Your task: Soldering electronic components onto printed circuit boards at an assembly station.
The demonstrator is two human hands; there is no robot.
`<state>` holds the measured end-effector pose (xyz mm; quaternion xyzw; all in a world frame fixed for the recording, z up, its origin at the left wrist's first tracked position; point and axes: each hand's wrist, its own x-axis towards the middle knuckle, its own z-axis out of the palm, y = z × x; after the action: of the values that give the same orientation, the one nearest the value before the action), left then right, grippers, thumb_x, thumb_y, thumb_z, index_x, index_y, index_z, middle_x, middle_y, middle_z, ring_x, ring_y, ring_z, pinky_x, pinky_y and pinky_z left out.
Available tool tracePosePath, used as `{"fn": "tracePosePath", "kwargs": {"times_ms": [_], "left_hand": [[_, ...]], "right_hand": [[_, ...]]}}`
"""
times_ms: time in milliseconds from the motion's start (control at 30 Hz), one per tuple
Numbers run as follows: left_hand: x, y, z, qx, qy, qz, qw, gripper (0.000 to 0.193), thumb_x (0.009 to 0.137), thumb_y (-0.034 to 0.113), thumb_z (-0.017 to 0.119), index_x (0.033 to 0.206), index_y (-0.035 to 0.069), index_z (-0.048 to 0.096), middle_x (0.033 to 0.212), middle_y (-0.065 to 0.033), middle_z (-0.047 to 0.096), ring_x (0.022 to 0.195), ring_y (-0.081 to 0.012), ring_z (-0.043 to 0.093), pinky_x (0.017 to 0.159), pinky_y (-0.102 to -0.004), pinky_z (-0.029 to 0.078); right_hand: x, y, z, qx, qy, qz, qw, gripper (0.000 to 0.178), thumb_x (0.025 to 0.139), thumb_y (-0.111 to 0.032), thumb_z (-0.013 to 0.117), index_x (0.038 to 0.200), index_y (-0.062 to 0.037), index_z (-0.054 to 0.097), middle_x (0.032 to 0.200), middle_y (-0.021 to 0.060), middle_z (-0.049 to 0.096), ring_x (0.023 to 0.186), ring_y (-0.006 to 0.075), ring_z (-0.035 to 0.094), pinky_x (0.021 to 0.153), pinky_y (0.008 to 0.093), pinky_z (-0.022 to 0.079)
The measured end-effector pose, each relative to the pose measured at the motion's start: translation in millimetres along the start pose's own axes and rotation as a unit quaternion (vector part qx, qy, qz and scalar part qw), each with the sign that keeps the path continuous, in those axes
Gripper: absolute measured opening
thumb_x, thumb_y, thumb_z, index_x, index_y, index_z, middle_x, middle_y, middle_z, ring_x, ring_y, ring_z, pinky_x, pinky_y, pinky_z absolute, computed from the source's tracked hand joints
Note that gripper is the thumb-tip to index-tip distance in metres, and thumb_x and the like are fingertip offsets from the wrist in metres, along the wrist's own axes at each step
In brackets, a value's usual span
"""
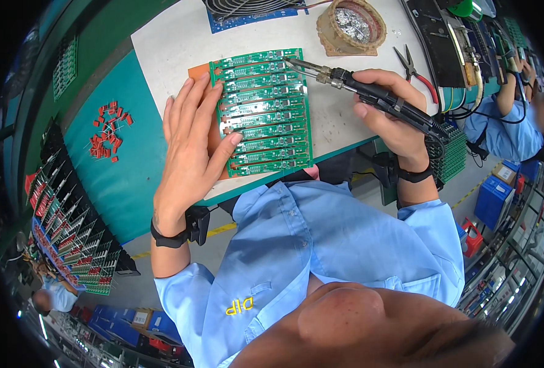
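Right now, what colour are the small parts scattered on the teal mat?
Red, clearest in the head view.

Bright, even light; warped dark rim

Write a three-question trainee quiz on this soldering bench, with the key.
1. True or false: the left hand lies flat on the left edge of the green circuit board panel.
2. What does the right hand hold? A) the red-handled pliers B) the soldering iron C) a red component from the pile
3. Fill in: the iron's tip points at the panel's upper ______ corner.

Key
1. True: the palm and fingers rest on it, pressing it to the white table.
2. B: the fingers wrap its black handle; the pliers lie apart on the table, beyond the hand.
3. Right, below the round tip-cleaner pot.
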<state>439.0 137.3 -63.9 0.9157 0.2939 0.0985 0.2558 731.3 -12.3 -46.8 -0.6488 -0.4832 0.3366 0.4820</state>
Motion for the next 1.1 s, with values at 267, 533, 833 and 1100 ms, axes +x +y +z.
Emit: {"fn": "tracePosePath", "kwargs": {"times_ms": [267, 533, 833, 1100], "left_hand": [[-0.5, -1.0, 0.2, 0.000, -0.001, 0.002, 1.000, 0.068, 0.091, 0.027, 0.070, 0.150, 0.007, 0.043, 0.159, -0.0159, 0.034, 0.150, -0.0365, 0.025, 0.122, -0.0549, 0.011], [-0.6, -1.1, 0.0, -0.003, -0.001, 0.001, 1.000, 0.069, 0.090, 0.026, 0.070, 0.150, 0.006, 0.041, 0.158, -0.0158, 0.035, 0.149, -0.0366, 0.025, 0.122, -0.0549, 0.011], [0.0, -3.9, -0.5, -0.055, 0.030, 0.004, 0.998, 0.069, 0.086, 0.024, 0.076, 0.143, 0.001, 0.044, 0.156, -0.0194, 0.038, 0.147, -0.0381, 0.030, 0.122, -0.0543, 0.013], [3.3, 11.8, 0.3, -0.035, 0.086, -0.048, 0.994, 0.042, 0.086, 0.028, 0.077, 0.109, 0.001, 0.055, 0.150, -0.0253, 0.039, 0.141, -0.0443, 0.035, 0.118, -0.0535, 0.022]], "right_hand": [[3.9, -1.8, -2.0, -0.004, -0.005, 0.003, 1.000, 0.043, 0.080, -0.001, 0.076, 0.120, 0.0049, 0.064, 0.092, 0.0065, 0.070, 0.084, 0.0093, 0.064, 0.077, 0.0215, 0.050], [5.6, -5.7, -2.4, -0.009, -0.006, 0.005, 1.000, 0.043, 0.078, 0.000, 0.075, 0.119, 0.0048, 0.065, 0.092, 0.0065, 0.070, 0.084, 0.0094, 0.064, 0.077, 0.0215, 0.050], [1.6, -6.6, -5.1, -0.007, 0.009, 0.018, 1.000, 0.040, 0.079, 0.000, 0.075, 0.118, 0.0050, 0.066, 0.093, 0.0068, 0.070, 0.085, 0.0099, 0.065, 0.078, 0.0212, 0.050], [-21.0, 22.4, -4.8, 0.042, 0.235, -0.068, 0.969, 0.052, 0.086, -0.004, 0.072, 0.133, 0.0057, 0.053, 0.100, 0.0125, 0.068, 0.079, 0.0134, 0.064, 0.071, 0.0250, 0.052]]}}
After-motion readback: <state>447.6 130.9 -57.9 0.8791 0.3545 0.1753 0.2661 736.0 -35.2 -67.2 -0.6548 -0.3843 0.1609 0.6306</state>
